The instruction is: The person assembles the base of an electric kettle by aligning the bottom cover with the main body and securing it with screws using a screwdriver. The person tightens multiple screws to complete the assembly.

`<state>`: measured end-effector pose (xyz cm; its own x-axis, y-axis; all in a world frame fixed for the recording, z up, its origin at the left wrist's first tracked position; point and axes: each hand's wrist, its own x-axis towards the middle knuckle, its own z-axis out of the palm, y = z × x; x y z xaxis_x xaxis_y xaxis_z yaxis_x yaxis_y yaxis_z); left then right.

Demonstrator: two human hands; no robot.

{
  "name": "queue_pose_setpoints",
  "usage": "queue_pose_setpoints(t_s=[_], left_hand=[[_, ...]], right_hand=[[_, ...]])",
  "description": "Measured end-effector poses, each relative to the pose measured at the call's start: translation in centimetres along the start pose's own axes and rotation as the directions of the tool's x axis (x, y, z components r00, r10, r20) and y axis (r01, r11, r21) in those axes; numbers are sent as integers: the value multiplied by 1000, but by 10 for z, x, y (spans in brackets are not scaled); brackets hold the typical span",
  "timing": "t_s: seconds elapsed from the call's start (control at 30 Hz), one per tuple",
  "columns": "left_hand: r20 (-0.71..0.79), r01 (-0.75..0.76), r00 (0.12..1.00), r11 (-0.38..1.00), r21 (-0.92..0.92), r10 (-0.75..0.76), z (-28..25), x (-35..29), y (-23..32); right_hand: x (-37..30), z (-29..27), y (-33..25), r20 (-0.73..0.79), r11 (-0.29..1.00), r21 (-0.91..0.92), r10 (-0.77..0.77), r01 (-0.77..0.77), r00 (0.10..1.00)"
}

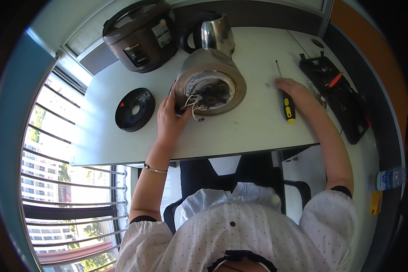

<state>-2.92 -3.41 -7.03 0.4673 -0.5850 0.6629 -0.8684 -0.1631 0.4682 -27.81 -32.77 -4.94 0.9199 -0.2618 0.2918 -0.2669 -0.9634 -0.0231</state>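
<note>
A metal kettle [236,86] is tipped over in the middle of the table, its uncovered underside facing me. White wires and a dark round connector show inside the base. My left hand [170,116] grips the kettle's left rim, with the thumb by the wires; part of the fingers is hidden. To the right, my right hand [295,94] is closed over the middle of a screwdriver [289,110] with a black and yellow handle. The screwdriver's thin shaft points away from me. A round black plastic cover [127,119] lies left of my left hand.
At the back stand a brown rice cooker [143,43] and a shiny steel kettle [216,34] with a black handle. A black tool case [349,106], with a red-handled tool on it, lies along the right side. Further near right is a plastic bottle [389,179].
</note>
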Motion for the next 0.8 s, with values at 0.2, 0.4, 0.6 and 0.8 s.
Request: queue_pose_setpoints(t_s=[0.2, 0.4, 0.6, 0.8], left_hand=[[14, -11, 1000, 998, 67, 10, -4, -2, 1], [23, 7, 1000, 998, 60, -8, -11, -16, 0], [30, 12, 999, 999, 40, -14, -19, -25, 8], [-28, 0, 1000, 998, 66, 2, -21, -30, 11]], right_hand=[[-1, 1, 5, 11, 1000, -15, 28, -28, 1000], [-12, -17, -18, 80, 990, 13, 136, -137, 987], [-24, -12, -12, -177, 999, -34, 14, -21, 984], [-28, -21, -53, -478, 984, -23, -164, 174, 863]])
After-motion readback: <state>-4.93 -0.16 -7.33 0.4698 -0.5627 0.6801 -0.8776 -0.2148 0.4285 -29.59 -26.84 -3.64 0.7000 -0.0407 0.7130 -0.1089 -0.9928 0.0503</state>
